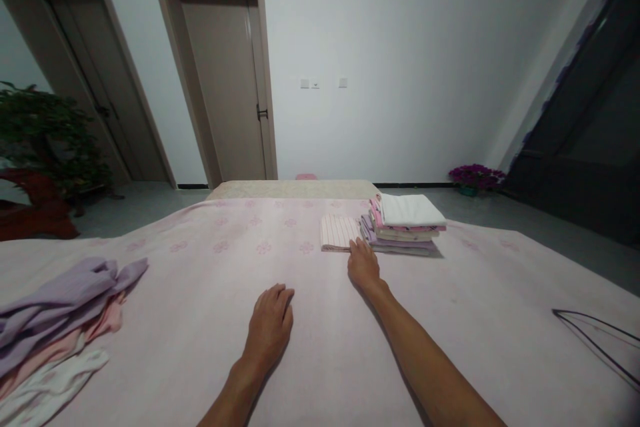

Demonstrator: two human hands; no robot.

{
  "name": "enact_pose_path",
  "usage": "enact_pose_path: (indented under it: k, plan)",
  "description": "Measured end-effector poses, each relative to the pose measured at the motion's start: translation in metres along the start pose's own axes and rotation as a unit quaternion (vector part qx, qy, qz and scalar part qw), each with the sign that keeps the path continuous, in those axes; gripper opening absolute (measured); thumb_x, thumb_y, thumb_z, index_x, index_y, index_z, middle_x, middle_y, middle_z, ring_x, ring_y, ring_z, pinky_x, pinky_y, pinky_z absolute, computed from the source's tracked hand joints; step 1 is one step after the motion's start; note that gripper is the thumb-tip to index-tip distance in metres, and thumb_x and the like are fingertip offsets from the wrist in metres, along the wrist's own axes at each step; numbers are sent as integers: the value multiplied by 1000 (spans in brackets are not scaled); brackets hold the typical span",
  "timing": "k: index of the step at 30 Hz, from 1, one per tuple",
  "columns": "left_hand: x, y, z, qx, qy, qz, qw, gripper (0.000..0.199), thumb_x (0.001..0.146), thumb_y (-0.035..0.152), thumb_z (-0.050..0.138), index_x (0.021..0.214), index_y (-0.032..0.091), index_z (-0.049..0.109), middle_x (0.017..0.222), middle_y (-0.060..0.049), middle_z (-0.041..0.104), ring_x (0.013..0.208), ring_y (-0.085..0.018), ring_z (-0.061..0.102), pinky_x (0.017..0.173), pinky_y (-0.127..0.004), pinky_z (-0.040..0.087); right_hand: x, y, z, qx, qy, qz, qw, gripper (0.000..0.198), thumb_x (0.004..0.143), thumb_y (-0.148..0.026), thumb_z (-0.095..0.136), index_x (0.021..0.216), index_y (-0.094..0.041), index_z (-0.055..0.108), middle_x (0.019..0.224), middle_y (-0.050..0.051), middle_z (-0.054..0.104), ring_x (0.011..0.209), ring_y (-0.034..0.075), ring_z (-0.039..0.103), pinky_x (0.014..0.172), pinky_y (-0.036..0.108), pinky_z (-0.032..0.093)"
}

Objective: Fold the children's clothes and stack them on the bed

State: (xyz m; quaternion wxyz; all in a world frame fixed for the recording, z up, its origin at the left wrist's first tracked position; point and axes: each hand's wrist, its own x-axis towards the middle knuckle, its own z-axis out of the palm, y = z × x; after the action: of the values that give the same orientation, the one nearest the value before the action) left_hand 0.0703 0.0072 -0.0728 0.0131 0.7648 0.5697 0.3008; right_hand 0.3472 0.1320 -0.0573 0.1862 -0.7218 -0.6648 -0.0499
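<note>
Head view: striped cloth (339, 232) lay folded flat on the pink-patterned cover (320, 353), just left of the folded stack (405, 230); couldn't tell if they touched. Right hand (364, 263) was at its near right corner, fingers close together; couldn't tell whether they pinched the fabric or only pressed on it. Left hand (270, 320) rested palm down, closer in, fingers loosely extended, nothing visible in it. My read: step in hand was settling the folded piece, fold looked done. Next move called for a sure hold on all layers at that near edge, without nudging the stack or its white top cloth (413, 210). Further out: crumpled heap (60, 310) at far left, unfolded; dark cord (556, 311) at right, well apart from both hands.
</note>
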Motion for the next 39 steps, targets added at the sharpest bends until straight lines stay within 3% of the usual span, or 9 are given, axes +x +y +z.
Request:
enact_pose_path:
  k: [5, 8, 12, 18, 23, 27, 31, 35, 39]
  plan:
    - [1, 2, -1, -9, 7, 1, 1000, 36, 92, 15, 46, 120, 18, 67, 128, -12, 65, 122, -26, 59, 112, -50, 43, -3, -22, -6, -2, -9, -98, 995, 55, 99, -24, 34, 153, -10, 39, 162, 13, 33, 152, 25, 19, 123, 43, 8]
    - [1, 2, -2, -12, 9, 1, 1000, 35, 92, 15, 46, 120, 17, 68, 128, -13, 65, 122, -26, 59, 111, -50, 43, -4, -41, -6, 14, -72, -158, 985, 61, 102, -37, 34, 157, -12, 30, 165, 12, 24, 154, 25, 13, 123, 45, 7]
    - [0, 2, -2, -13, 9, 1, 1000, 36, 91, 14, 47, 120, 17, 68, 129, -13, 65, 123, -26, 59, 112, -50, 43, -7, -54, -2, 21, -131, -198, 971, 62, 102, -42, 33, 157, -12, 31, 165, 14, 21, 154, 27, 11, 122, 48, 8]
    - [0, 1, -2, -17, 5, 1, 1000, 36, 91, 13, 47, 120, 18, 68, 129, -12, 65, 124, -26, 58, 112, -49, 42, -22, -45, -3, 19, -106, -194, 975, 61, 103, -43, 33, 157, -15, 30, 166, 13, 18, 154, 25, 11, 123, 45, 10]
    - [-1, 3, -5, -29, 6, -2, 1000, 37, 90, 11, 47, 121, 18, 66, 130, -13, 64, 125, -26, 57, 114, -51, 39, -60, -36, -11, 10, -140, -204, 969, 68, 102, -53, 29, 157, -13, 31, 165, 16, 18, 154, 28, 11, 123, 49, 10]
    - [-3, 5, -8, -49, 3, -15, 999, 38, 88, 13, 49, 121, 18, 66, 133, -12, 63, 129, -27, 54, 115, -53, 37, -93, -27, -18, 23, -133, -226, 965, 66, 101, -55, 30, 156, -18, 35, 165, 12, 21, 154, 26, 13, 124, 49, 11]
    - [-1, -5, -12, -123, 6, -53, 991, 42, 86, 13, 48, 125, 19, 65, 128, -10, 67, 123, -23, 60, 112, -45, 44, -112, -17, -23, 41, -126, -235, 963, 62, 100, -53, 34, 155, -23, 38, 164, 8, 25, 153, 24, 17, 125, 49, 14]
    - [4, -46, -43, -57, 69, -97, 991, 43, 85, 11, 48, 124, 19, 65, 130, -10, 66, 127, -25, 57, 113, -48, 40, -116, -13, -24, 65, -106, -231, 965, 57, 100, -51, 35, 153, -29, 42, 162, 4, 31, 152, 23, 23, 124, 49, 17]
    - [5, -107, -113, 125, 158, -127, 971, 41, 88, 12, 50, 127, 19, 62, 141, -12, 58, 143, -33, 37, 118, -58, 23, -115, -12, -23, 69, -97, -226, 967, 55, 100, -49, 36, 150, -28, 46, 160, 4, 36, 150, 23, 27, 124, 48, 20]
